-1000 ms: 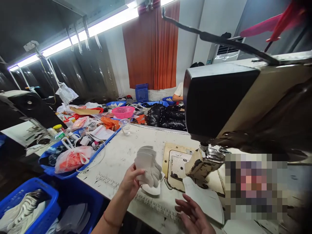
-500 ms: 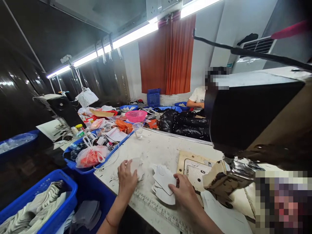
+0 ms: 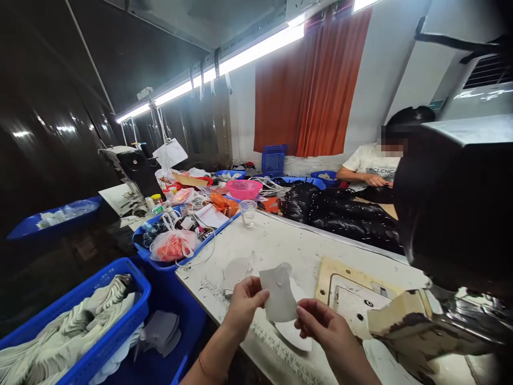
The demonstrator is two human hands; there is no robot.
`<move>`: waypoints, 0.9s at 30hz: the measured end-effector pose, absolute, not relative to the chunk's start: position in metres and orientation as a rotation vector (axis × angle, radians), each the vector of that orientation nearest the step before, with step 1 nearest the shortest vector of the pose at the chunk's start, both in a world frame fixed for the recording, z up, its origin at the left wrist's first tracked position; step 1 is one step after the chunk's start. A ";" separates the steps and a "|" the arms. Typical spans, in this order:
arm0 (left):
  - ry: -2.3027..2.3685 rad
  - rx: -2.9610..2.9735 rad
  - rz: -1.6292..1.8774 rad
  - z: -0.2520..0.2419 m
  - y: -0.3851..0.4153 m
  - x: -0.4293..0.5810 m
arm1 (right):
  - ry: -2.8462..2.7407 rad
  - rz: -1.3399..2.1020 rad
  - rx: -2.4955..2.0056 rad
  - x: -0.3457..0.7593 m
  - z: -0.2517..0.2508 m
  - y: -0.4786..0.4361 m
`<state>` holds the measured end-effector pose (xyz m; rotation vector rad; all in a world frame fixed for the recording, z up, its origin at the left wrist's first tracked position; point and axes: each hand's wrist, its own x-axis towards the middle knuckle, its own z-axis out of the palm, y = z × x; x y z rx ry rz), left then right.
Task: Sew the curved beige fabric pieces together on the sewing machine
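Both hands hold up one pale grey cut fabric piece [image 3: 278, 293] above the white worktable [image 3: 280, 240]. My left hand [image 3: 244, 303] pinches its left edge. My right hand [image 3: 320, 326] pinches its lower right edge. More white cut pieces [image 3: 294, 336] lie on the table under the held piece. Another grey stack [image 3: 235, 270] lies just left of my left hand. The sewing machine head [image 3: 452, 214] stands to the right, with its worn presser arm [image 3: 404, 323] near my right hand.
A blue bin of light fabric [image 3: 72, 331] sits at lower left. A blue tray of bags and clutter [image 3: 176, 240], a clear cup [image 3: 248, 212] and a pink bowl [image 3: 243, 188] stand further back. A black puffy garment [image 3: 340, 214] lies beyond the table; a seated person [image 3: 372, 163] works behind it.
The view has swung left. My left hand left the grey stack on the table, and both hands have lifted a single piece from the white pile.
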<state>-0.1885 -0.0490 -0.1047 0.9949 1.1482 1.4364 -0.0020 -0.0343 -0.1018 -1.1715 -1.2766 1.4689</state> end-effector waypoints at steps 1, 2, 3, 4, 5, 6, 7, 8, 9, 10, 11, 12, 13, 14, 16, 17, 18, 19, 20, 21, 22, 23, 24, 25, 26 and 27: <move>1.192 1.049 1.529 -0.105 -0.048 -0.199 | -1.277 1.471 -1.177 -0.004 -0.102 -0.036; 1.251 1.122 1.624 -0.106 -0.045 -0.212 | -1.279 1.467 -1.188 -0.005 -0.103 -0.036; 1.310 1.238 1.711 -0.109 -0.042 -0.227 | -1.283 1.459 -1.202 -0.004 -0.105 -0.036; 1.362 1.406 1.764 -0.112 -0.038 -0.242 | -1.288 1.451 -1.214 -0.002 -0.108 -0.034; 1.389 1.467 1.777 -0.116 -0.034 -0.257 | -1.293 1.443 -1.227 0.001 -0.111 -0.033; 1.405 1.504 1.762 -0.122 -0.029 -0.270 | -1.297 1.437 -1.237 0.004 -0.114 -0.031; 1.424 1.538 1.738 -0.127 -0.025 -0.281 | -1.302 1.429 -1.245 0.006 -0.118 -0.029; 1.444 1.560 1.709 -0.133 -0.021 -0.290 | -1.311 1.426 -1.248 0.009 -0.122 -0.028; 1.466 1.585 1.681 -0.138 -0.019 -0.296 | -1.326 1.428 -1.248 0.011 -0.126 -0.027; 1.490 1.612 1.657 -0.143 -0.017 -0.300 | -1.340 1.428 -1.248 0.013 -0.129 -0.027; 1.515 1.637 1.637 -0.147 -0.016 -0.302 | -1.354 1.424 -1.253 0.015 -0.133 -0.027; 1.539 1.662 1.618 -0.150 -0.016 -0.304 | -1.377 1.412 -1.267 0.017 -0.135 -0.026; 1.560 1.686 1.595 -0.151 -0.017 -0.305 | -1.403 1.392 -1.290 0.020 -0.137 -0.026; 1.580 1.710 1.564 -0.151 -0.019 -0.306 | -1.428 1.364 -1.321 0.022 -0.138 -0.025; 1.623 1.747 1.494 -0.148 -0.023 -0.306 | -1.466 1.300 -1.397 0.026 -0.140 -0.022; 1.651 1.756 1.473 -0.145 -0.026 -0.304 | -1.476 1.276 -1.436 0.027 -0.141 -0.019; 1.684 1.758 1.470 -0.141 -0.029 -0.299 | -1.477 1.254 -1.475 0.027 -0.142 -0.015; 1.713 1.755 1.484 -0.138 -0.032 -0.290 | -1.474 1.234 -1.514 0.027 -0.143 -0.011; 1.740 1.755 1.488 -0.134 -0.036 -0.278 | -1.479 1.214 -1.551 0.026 -0.145 -0.006; 1.750 1.760 1.484 -0.131 -0.040 -0.261 | -1.491 1.191 -1.583 0.023 -0.146 -0.001; 1.728 1.790 1.424 -0.129 -0.044 -0.242 | -1.508 1.165 -1.609 0.020 -0.148 0.005; 1.709 1.841 1.246 -0.128 -0.048 -0.221 | -1.528 1.138 -1.628 0.017 -0.149 0.010; 1.690 1.871 1.075 -0.128 -0.052 -0.201 | -1.549 1.105 -1.642 0.013 -0.150 0.015; 1.716 1.862 0.943 -0.129 -0.055 -0.181 | -1.568 1.078 -1.649 0.010 -0.151 0.020; 1.741 1.824 0.836 -0.130 -0.058 -0.165 | -1.584 1.056 -1.653 0.008 -0.151 0.023; 1.752 1.799 0.751 -0.132 -0.060 -0.151 | -1.594 1.042 -1.655 0.007 -0.151 0.026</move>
